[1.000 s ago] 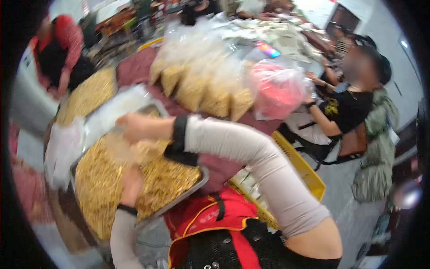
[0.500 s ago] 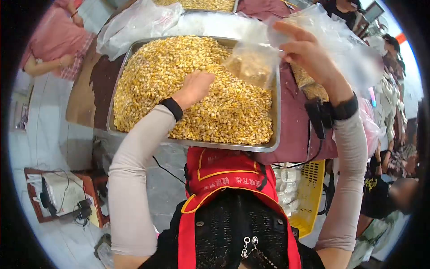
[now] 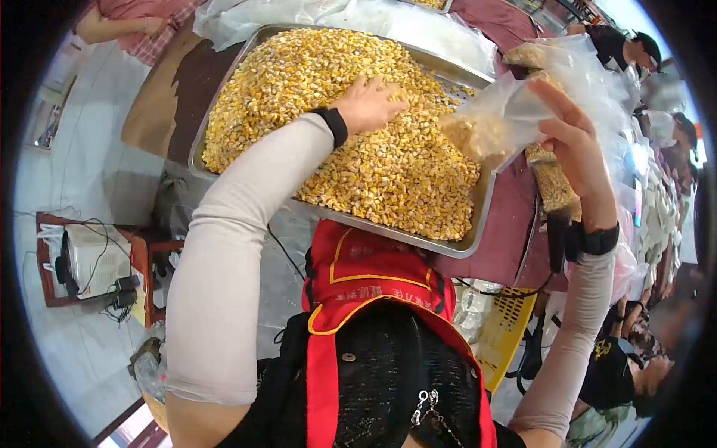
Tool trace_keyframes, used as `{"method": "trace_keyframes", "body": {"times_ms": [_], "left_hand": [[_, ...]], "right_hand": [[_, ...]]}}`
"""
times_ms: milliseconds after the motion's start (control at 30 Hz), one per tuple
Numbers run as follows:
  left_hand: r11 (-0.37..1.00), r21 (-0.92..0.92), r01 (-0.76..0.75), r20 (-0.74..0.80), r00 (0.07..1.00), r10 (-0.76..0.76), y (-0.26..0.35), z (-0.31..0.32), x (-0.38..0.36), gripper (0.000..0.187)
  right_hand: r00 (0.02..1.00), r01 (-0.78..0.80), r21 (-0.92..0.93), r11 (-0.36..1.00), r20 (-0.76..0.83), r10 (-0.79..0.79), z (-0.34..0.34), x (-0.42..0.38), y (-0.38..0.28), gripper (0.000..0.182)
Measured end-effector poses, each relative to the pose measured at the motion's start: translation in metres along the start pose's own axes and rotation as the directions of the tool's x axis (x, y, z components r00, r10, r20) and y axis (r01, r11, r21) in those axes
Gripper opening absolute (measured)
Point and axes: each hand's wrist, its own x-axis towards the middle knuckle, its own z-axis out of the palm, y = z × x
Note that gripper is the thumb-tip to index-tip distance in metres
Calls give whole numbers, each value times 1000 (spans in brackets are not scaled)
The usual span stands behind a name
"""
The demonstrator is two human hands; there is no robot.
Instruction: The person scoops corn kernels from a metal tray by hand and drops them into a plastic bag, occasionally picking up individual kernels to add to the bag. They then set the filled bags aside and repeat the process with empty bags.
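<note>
A large metal tray holds a heaped mass of yellow and pale corn kernels. My left hand rests on the heap near its middle, palm down with the fingers apart. Over the tray's right side, my right hand pinches the upper edge of a clear plastic bag. Pale yellow bits fill the lower part of that bag, which hangs tilted above the kernels. Black bands circle both of my wrists.
Filled clear bags lie right of the tray on a maroon cloth. A yellow crate with clear packs stands below. Plastic sheeting lies behind the tray. One person is at the upper left; others are at the right.
My view has shifted. My left hand has moved rightward over the kernels, and its curled fingers have spread. My right hand and the bag have swung right and lower in view.
</note>
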Motion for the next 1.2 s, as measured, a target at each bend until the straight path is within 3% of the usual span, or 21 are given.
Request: {"method": "trace_keyframes", "body": {"times_ms": [100,233,300,367,400,467,567,600,767,867,1200], "left_hand": [[985,109,136,65,988,-143,-24,-16,-10,43],[963,-123,238,123,967,-224,-14,-18,-37,43],[971,-99,218,79,974,-211,4,-11,-48,45],[958,-248,142,169,980,-102,24,-22,-60,50],[958,-246,149,170,980,-109,27,-21,-66,50],[945,-298,132,2,991,-137,30,-20,-73,53],[908,-372,194,32,980,-196,18,-11,-82,56],[945,-289,151,14,988,-154,14,2,-85,56],[963,-259,78,-5,997,-82,13,7,-76,58],[954,-261,149,127,985,-119,17,-2,-66,58],[945,-229,234,63,972,-226,26,15,-35,62]], "right_hand": [[1000,4,14,1000,27,-4,1,-2,-7,49],[986,12,30,999,166,-17,14,7,-9,51],[984,30,22,999,173,-34,24,13,-7,52],[983,48,26,999,173,-52,32,17,1,52],[985,24,17,1000,171,-27,35,18,5,53],[984,-30,84,996,177,14,38,22,15,55],[985,-46,83,995,167,32,37,22,14,56],[985,-41,86,995,168,26,36,21,14,56],[988,-15,116,993,157,-4,42,25,24,54],[989,2,77,997,148,-13,40,26,29,53],[996,34,122,992,84,-44,44,22,32,49]]}}
